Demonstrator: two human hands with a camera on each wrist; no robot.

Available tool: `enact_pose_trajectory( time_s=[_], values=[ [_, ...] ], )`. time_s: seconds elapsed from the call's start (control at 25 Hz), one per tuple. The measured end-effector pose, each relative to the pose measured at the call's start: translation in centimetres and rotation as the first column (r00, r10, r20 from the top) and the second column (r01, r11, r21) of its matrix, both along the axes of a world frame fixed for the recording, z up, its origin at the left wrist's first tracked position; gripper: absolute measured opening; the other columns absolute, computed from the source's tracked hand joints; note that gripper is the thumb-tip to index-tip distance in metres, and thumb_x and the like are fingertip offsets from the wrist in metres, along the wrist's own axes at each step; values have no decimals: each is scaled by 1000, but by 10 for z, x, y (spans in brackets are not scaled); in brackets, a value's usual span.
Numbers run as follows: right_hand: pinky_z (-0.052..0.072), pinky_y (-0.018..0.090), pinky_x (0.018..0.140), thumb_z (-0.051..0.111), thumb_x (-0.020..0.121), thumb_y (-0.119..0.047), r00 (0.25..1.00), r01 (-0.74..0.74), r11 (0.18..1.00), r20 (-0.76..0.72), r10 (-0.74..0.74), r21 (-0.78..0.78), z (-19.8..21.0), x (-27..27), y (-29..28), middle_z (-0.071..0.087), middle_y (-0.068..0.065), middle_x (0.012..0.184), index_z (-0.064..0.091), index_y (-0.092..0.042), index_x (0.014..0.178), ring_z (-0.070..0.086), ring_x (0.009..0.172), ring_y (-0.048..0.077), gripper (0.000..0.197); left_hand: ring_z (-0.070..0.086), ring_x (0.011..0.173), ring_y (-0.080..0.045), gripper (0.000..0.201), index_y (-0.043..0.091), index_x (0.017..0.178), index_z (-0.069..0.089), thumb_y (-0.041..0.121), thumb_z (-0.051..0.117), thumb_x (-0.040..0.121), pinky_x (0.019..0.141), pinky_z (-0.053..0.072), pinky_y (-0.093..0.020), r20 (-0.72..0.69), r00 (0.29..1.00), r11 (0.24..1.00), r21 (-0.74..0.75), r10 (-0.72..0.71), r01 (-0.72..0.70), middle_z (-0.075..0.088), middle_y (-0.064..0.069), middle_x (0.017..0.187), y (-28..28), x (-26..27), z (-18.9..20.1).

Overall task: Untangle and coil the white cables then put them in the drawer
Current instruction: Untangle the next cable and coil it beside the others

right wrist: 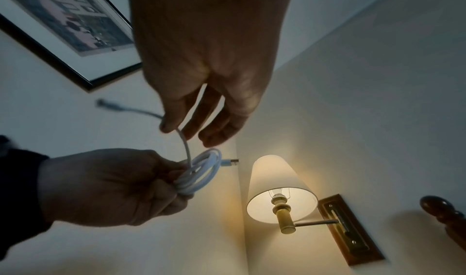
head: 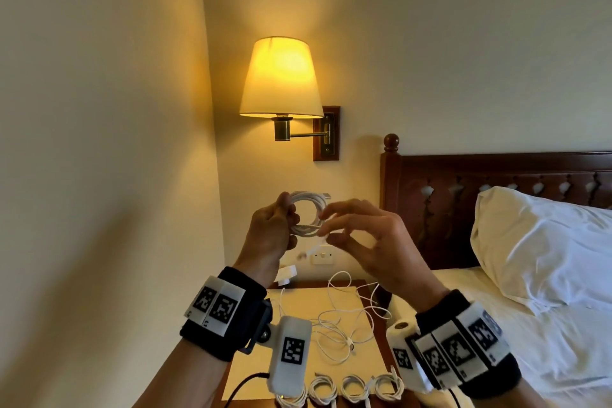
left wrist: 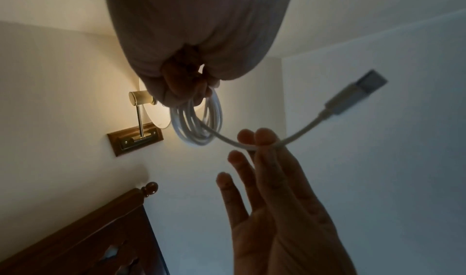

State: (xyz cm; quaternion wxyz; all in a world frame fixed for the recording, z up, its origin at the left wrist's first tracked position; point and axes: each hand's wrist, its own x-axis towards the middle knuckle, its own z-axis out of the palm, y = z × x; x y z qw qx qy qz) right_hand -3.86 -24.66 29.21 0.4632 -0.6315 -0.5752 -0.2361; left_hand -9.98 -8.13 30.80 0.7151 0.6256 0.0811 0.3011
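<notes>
My left hand (head: 273, 225) grips a coil of white cable (head: 309, 214) held up in front of the wall; the same coil (left wrist: 199, 125) (right wrist: 201, 171) shows in both wrist views. My right hand (head: 357, 235) pinches the cable's loose tail (left wrist: 254, 146) between thumb and forefinger, just right of the coil, its other fingers spread. The tail ends in a USB plug (left wrist: 358, 93). Loose white cables (head: 341, 328) lie tangled on the nightstand (head: 377, 358) below. Three coiled cables (head: 354, 387) sit in a row at its front edge. No drawer is in view.
A lit wall lamp (head: 281, 83) hangs above the hands. A white charger (head: 286, 275) and a wall socket (head: 323, 257) sit behind the nightstand. The bed with white pillow (head: 536, 242) and dark wooden headboard (head: 463, 182) lies to the right. A framed picture (right wrist: 68, 26) hangs on the wall.
</notes>
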Motion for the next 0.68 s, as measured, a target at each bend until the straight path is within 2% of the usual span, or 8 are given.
enact_pose_trajectory(
  time_s=[0.08,0.12,0.16,0.2,0.28,0.32,0.4,0.68],
  values=[
    [56,24,76,69,84,-5,973,2,975,-227,50,224,-8,-2,6,73,-1,95,74,-12,98,69,86,15,17,34,49,-9,37,14,77,56,36,40,102,48,30,-22,11,1000,998,-67,1,0,45,3,59,-6,1,1],
    [57,24,73,66,85,-4,910,38,942,-401,105,334,-11,-2,9,74,3,89,73,-8,99,70,80,17,16,34,50,-9,36,14,78,56,36,40,102,49,30,-21,22,1000,996,-92,-7,9,44,4,58,-10,2,1],
    [58,24,70,64,87,-4,785,75,902,-583,209,425,-13,-1,12,74,6,85,71,-5,101,70,75,18,16,33,51,-8,36,14,78,55,36,40,102,48,30,-21,37,999,994,-106,-16,20,44,4,58,-13,2,1],
    [58,24,66,63,87,-4,595,109,868,-731,334,485,-14,-1,13,74,9,81,69,-2,103,70,72,19,17,32,51,-8,36,14,78,55,36,40,102,48,29,-21,50,998,993,-113,-27,33,42,5,59,-16,2,1],
    [59,24,61,62,88,-4,243,151,860,-861,446,488,-14,2,15,71,13,78,66,4,105,69,68,18,19,31,51,-7,36,14,78,54,37,40,101,44,29,-19,63,997,991,-121,-47,55,41,5,59,-17,1,-1],
    [60,24,61,62,89,-3,169,136,887,-893,418,441,-12,4,14,71,14,78,67,6,103,69,68,19,18,31,50,-7,36,14,77,54,37,40,101,42,28,-18,60,997,990,-124,-55,62,40,5,59,-17,1,-2],
    [60,25,62,61,90,-1,163,71,940,-934,319,333,-6,6,12,71,17,80,70,6,100,70,68,19,15,31,48,-6,36,14,77,54,37,39,101,41,28,-18,51,997,988,-137,-64,71,40,5,57,-15,0,-3],
    [58,24,66,60,91,-2,371,-34,991,-919,130,126,7,9,13,74,12,81,74,-4,90,69,72,17,14,30,45,-7,36,14,77,54,36,40,102,39,28,-19,19,996,976,-198,-91,93,42,7,50,-16,4,-3]
  ],
)
